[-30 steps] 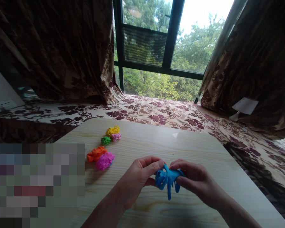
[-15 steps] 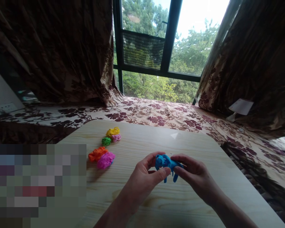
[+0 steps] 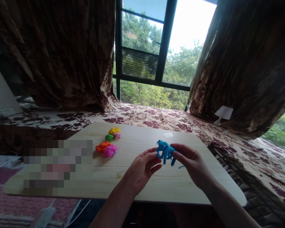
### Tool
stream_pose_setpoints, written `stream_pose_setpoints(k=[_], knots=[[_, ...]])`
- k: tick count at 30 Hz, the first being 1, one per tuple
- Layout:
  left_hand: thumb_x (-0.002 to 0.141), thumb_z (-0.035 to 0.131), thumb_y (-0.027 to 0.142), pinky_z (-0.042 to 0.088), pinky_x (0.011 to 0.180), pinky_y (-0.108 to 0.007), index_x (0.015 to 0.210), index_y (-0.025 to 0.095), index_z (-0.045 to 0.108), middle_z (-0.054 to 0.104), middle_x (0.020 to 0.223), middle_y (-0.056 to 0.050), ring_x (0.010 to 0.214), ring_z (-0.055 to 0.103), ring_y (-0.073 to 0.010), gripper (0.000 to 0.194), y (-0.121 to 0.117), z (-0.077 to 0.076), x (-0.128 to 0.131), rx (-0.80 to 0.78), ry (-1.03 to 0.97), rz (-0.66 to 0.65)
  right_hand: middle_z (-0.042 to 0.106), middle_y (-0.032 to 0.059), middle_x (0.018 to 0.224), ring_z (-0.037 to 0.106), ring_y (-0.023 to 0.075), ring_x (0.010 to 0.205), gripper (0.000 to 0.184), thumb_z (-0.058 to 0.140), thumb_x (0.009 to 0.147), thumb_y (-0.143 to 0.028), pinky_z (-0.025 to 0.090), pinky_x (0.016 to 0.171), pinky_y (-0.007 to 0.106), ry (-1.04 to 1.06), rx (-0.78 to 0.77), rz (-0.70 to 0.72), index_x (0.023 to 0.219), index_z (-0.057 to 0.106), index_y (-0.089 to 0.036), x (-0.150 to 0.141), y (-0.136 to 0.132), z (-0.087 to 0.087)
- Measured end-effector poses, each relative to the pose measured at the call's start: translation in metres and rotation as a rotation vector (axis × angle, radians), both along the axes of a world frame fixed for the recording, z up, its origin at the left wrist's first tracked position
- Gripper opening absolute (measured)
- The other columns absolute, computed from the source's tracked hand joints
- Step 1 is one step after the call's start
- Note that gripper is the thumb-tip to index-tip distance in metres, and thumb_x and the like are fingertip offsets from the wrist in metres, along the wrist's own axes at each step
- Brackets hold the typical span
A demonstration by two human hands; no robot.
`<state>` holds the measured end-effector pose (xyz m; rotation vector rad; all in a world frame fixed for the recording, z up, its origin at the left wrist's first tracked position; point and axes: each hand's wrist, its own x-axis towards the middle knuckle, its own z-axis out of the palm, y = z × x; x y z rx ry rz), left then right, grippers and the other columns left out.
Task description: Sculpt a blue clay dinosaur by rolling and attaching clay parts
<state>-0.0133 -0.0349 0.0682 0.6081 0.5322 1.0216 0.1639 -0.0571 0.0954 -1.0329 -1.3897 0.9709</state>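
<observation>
A bright blue modelling-clay figure point(image 3: 165, 151), shaped like an animal with a rounded head, several legs and a thin tail, is held in the air above the table. My right hand point(image 3: 191, 160) closes around its body from the right, thumb in front and fingers over the top. At the head end, my left hand point(image 3: 143, 166) pinches with thumb and forefinger while its lower fingers stay curled beneath. A thin blue strand point(image 3: 181, 167) shows under my right hand. Both palms are turned inward, so part of the figure's rear is hidden.
On the pale wooden table point(image 3: 133, 186) lie clay lumps: yellow point(image 3: 114, 130), light pink point(image 3: 117, 135), green point(image 3: 109, 137), orange point(image 3: 103, 146) and magenta point(image 3: 111, 150). A blurred patch covers the table's left. A white lamp point(image 3: 224, 112) stands by the right curtain.
The view has tilted up and back, showing the table's near edge. Both hands stay on the blue figure and have turned it head-up; my left thumb has shifted from its front to the head's edge.
</observation>
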Motion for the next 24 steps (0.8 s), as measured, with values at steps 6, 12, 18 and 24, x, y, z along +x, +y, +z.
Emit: stream_pose_setpoints(k=[6,12,18,24], knots=[[0.077,0.053,0.032,0.049,0.075,-0.033,0.102,0.018,0.060,0.065,0.084,-0.006,0.076,0.062,-0.0152,0.029,-0.021,-0.006,0.007,0.279,0.375,0.013,0.067,0.0050,0.094,0.060,0.0199,0.084,0.033,0.068,0.072,-0.035,0.048,0.076,0.034,-0.046,0.106,-0.100,0.100,0.064,-0.018,0.010,-0.041,0.012],[0.073,0.054,0.026,0.041,0.077,-0.031,0.086,0.016,0.062,0.062,0.083,-0.006,0.078,0.056,-0.0168,0.018,-0.007,-0.041,0.001,0.632,0.872,0.423,0.066,0.0059,0.099,0.059,0.0210,0.089,0.039,0.066,0.073,-0.037,0.047,0.081,0.037,-0.131,0.106,-0.161,0.105,0.061,-0.017,0.057,-0.017,-0.004],[0.070,0.054,0.016,0.036,0.078,-0.029,0.070,0.018,0.065,0.060,0.076,-0.003,0.077,0.053,-0.0161,0.011,-0.002,-0.069,-0.015,0.818,1.108,0.534,0.055,0.0070,0.111,0.057,0.0186,0.093,0.029,0.052,0.087,-0.031,0.048,0.078,0.039,-0.240,0.092,-0.313,0.111,0.052,-0.015,0.105,0.038,-0.028],[0.074,0.051,0.020,0.038,0.073,-0.027,0.074,0.019,0.065,0.062,0.078,-0.003,0.076,0.054,-0.0151,0.014,0.002,-0.077,-0.016,0.884,1.229,0.560,0.054,0.0070,0.113,0.056,0.0189,0.094,0.029,0.050,0.087,-0.031,0.048,0.079,0.038,-0.403,0.069,-0.326,0.112,0.052,-0.017,0.128,0.064,-0.052]])
